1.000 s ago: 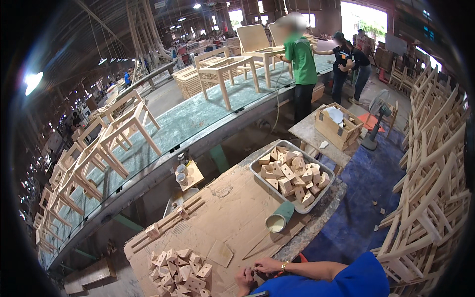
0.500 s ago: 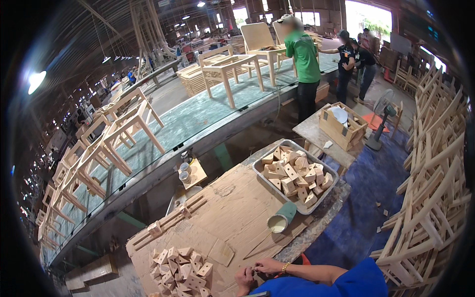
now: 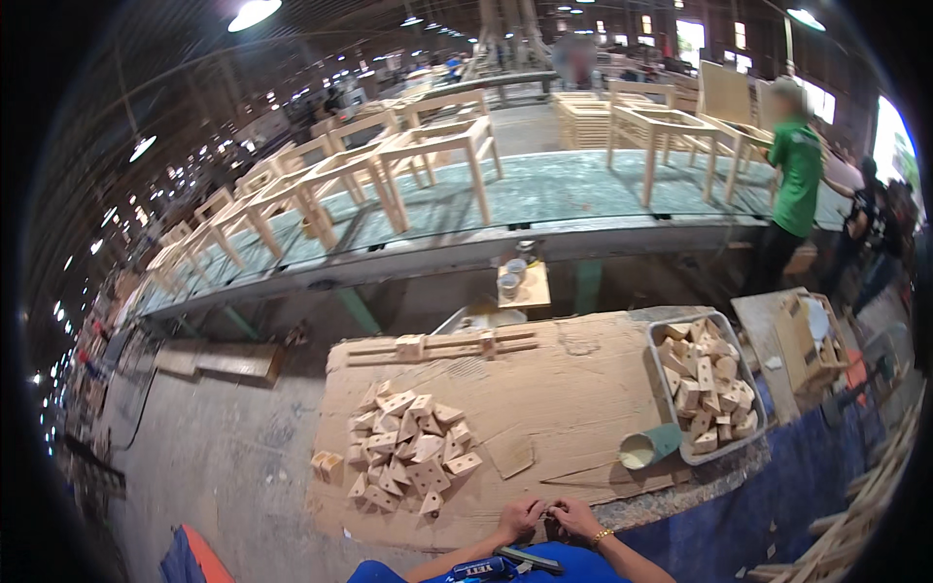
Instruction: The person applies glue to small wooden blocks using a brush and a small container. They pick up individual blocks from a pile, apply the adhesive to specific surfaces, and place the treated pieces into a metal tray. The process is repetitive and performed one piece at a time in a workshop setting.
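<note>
At the near edge of the cardboard-covered table (image 3: 573, 389), my left hand (image 3: 522, 519) and my right hand (image 3: 575, 520) are close together, fingers bent and pinched. Whatever they hold is too small and dark to name. Left of them lies a heap of drilled wooden corner blocks (image 3: 408, 442), one of which sits at the heap's front, nearest my left hand. To the right, a green cup (image 3: 653, 447) lies tipped on its side with pale stuff in its mouth. Beside the cup stands a grey tray (image 3: 696, 457) piled with more wooden blocks (image 3: 708, 379).
Wooden strips (image 3: 442, 348) lie along the table's far side. Beyond, a long green conveyor (image 3: 554, 189) carries several chair frames (image 3: 437, 146). A person in green (image 3: 797, 175) stands at its far right. A wooden box (image 3: 812, 340) sits on a side table at right.
My view has swung to the left, so the table and blocks now sit more centrally. Both hands stay close together at the near table edge.
</note>
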Demonstrator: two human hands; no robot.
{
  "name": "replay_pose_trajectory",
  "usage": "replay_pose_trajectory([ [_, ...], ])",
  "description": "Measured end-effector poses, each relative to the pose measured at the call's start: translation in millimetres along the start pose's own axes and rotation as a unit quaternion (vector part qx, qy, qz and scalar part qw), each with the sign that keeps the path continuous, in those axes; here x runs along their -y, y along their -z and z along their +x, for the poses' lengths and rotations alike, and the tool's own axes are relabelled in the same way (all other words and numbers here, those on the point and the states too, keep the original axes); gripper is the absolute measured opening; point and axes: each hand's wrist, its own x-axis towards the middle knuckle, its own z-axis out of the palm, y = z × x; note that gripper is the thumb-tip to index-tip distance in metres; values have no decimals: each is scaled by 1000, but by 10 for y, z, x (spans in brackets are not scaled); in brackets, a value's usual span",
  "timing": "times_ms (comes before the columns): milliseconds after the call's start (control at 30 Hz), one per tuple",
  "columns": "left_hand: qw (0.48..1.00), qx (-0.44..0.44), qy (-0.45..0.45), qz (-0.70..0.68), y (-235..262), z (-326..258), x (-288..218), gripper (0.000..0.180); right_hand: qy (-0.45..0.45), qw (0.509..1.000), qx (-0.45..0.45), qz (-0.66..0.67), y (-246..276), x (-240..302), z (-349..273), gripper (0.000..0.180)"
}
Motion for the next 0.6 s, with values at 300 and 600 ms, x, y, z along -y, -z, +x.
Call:
replay_pose_trajectory([
  [300, 998, 24, 58, -12, 138, -5, -194, 27, -12, 1000, 10, -9, -4, -32, 76, 20],
  [600, 999, 15, 44, -5, 155, -22, -211, 29, 18, 1000, 7, -5, -7, -172, 151, 15],
])
